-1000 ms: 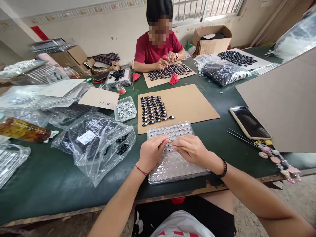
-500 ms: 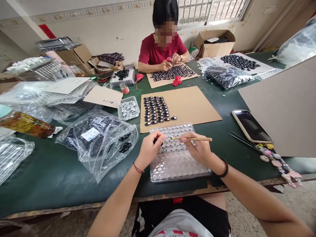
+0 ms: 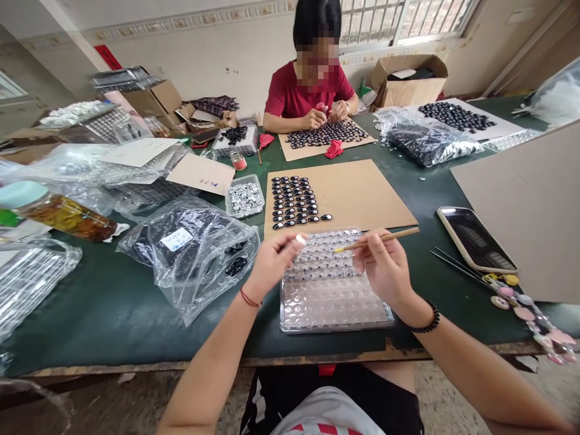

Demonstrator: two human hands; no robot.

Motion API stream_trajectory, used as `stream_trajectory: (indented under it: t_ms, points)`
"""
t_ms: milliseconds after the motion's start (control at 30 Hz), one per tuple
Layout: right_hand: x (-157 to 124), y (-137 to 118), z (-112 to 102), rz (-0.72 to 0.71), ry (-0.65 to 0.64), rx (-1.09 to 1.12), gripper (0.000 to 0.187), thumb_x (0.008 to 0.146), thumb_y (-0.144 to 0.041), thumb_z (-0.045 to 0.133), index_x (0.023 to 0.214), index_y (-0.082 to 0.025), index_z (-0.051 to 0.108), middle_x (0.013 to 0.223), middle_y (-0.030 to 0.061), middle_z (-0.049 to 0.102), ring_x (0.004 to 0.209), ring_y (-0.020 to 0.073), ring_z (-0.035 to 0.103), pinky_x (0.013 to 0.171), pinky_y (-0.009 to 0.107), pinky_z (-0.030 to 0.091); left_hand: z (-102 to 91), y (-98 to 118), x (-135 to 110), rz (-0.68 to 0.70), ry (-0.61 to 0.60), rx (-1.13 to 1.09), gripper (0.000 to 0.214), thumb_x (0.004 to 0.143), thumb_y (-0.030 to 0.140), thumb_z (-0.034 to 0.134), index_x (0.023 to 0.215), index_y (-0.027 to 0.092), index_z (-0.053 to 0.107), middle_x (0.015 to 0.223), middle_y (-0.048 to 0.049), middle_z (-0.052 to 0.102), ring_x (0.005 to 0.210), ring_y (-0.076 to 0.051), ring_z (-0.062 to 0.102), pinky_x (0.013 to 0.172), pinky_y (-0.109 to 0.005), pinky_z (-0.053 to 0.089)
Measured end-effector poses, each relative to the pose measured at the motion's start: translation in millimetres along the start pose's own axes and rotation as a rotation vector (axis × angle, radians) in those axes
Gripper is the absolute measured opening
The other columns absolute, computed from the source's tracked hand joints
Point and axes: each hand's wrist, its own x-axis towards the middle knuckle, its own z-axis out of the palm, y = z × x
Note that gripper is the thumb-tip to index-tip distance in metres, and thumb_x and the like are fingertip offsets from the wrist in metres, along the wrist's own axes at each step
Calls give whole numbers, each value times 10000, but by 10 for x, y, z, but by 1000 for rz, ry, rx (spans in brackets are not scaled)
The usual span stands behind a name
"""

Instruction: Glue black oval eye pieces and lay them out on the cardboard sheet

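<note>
Wooden stick (image 3: 378, 240) pinched in right hand (image 3: 385, 269), long axis pointing left toward small piece (image 3: 299, 239) pinched by left hand (image 3: 272, 263), over clear tray (image 3: 335, 302) near table's (image 3: 113, 326) front edge.

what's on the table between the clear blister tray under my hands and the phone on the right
In the head view, only bare green table lies between the clear blister tray and the phone; the wooden stick in the right hand pokes over that gap.

Bare forearms, a thin red string bracelet (image 3: 249, 298) on the left wrist, a black beaded bracelet (image 3: 425, 318) on the right.
</note>
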Motion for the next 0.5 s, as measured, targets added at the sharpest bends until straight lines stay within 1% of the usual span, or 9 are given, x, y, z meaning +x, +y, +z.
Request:
stream_trajectory:
  t_ms: [67, 100, 167, 200, 267, 333, 433, 467, 500]
  points:
    - [41, -23, -14, 56, 65, 96, 199, 865, -360, 473, 765, -192, 512, 585, -29, 536, 383, 57, 437, 357, 186, 352, -173, -1, 119, -37, 197, -335, 284, 760, 410, 594, 874, 152, 625, 467, 81, 297, 382, -41, 247, 381, -162, 243]
    - [55, -25, -18, 78, 82, 118, 201, 862, -360, 479, 754, -193, 512, 577, -31, 528, 380, 54, 424, 358, 186, 345, -234, -12, 162, -84, 267, -476, 285, 752, 412, 606, 861, 148, 608, 466, 89, 274, 373, -33, 230, 370, -150, 226]
    - [68, -12, -20, 120, 80, 127, 205, 860, -359, 483, 746, -193, 526, 572, -30, 521, 383, 54, 415, 362, 190, 342, -262, -50, 188, -204, 346, -623, 283, 712, 403, 653, 810, 151, 572, 456, 100, 273, 359, -21, 227, 358, -132, 201]
    - [67, 0, -18, 137, 70, 122, 206, 859, -358, 485, 747, -193, 537, 573, -28, 522, 388, 57, 416, 364, 193, 342, -228, -72, 170, -239, 346, -637, 293, 693, 408, 670, 773, 151, 554, 452, 100, 286, 358, -18, 238, 357, -128, 201]
    - [57, 24, -10, 151, 54, 108, 201, 857, -353, 492, 754, -192, 555, 578, -23, 531, 400, 63, 425, 367, 196, 343, -92, -102, 85, -233, 304, -549, 330, 651, 423, 699, 694, 146, 525, 449, 95, 321, 359, -14, 261, 356, -130, 210]
    - [46, 37, -7, 135, 58, 95, 196, 854, -348, 500, 758, -190, 566, 574, -20, 536, 405, 67, 434, 371, 198, 342, 70, -105, -30, -199, 195, -325, 324, 622, 406, 722, 671, 138, 545, 463, 77, 395, 366, -18, 309, 357, -141, 234]
    - [28, 34, -18, 78, 65, 20, 183, 857, -337, 499, 782, -187, 573, 578, -17, 547, 411, 72, 450, 383, 205, 353, 250, -85, -169, -146, -32, 59, 235, 700, 365, 662, 752, 138, 629, 517, 26, 532, 408, -55, 420, 403, -178, 323]
    - [16, 31, -25, 51, 59, -22, 179, 861, -331, 493, 794, -186, 573, 592, -12, 555, 417, 75, 458, 389, 209, 361, 286, -83, -195, -109, -82, 162, 215, 734, 356, 628, 773, 146, 647, 544, 10, 569, 436, -72, 458, 437, -194, 357]
    - [1, 30, -33, 18, 45, -72, 177, 867, -324, 482, 803, -185, 572, 607, -8, 562, 426, 79, 467, 399, 216, 373, 311, -86, -211, -61, -107, 250, 200, 754, 347, 607, 772, 156, 659, 577, -2, 600, 471, -88, 490, 475, -208, 384]
